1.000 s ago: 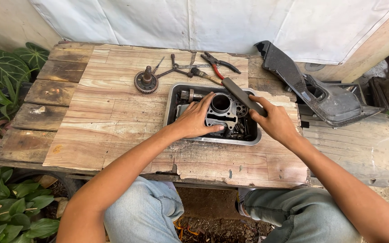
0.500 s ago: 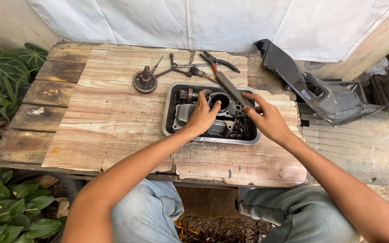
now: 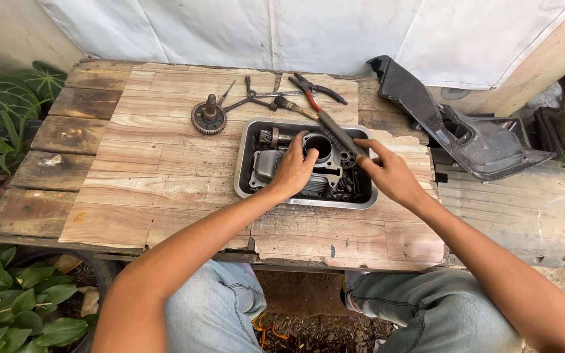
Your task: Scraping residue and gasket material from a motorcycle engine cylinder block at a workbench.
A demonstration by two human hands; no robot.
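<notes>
1. My left hand (image 3: 293, 171) has its fingers wrapped over the grey finned metal engine cylinder (image 3: 320, 163), clamped on its rim.
2. My right hand (image 3: 387, 174) has fingers pinched around the dark-handled brush (image 3: 335, 131).
3. The cylinder sits in the shallow steel tray (image 3: 243, 167) on the worn wooden desk (image 3: 165, 170).
4. I'd say it's heavy, rigid and probably oily, so grip the outer body, not the thin fins.

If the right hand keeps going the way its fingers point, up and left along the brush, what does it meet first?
Likely the engine cylinder in the metal tray, which the left hand holds. The right hand grips a brush angled over it; depth is unclear.
</notes>
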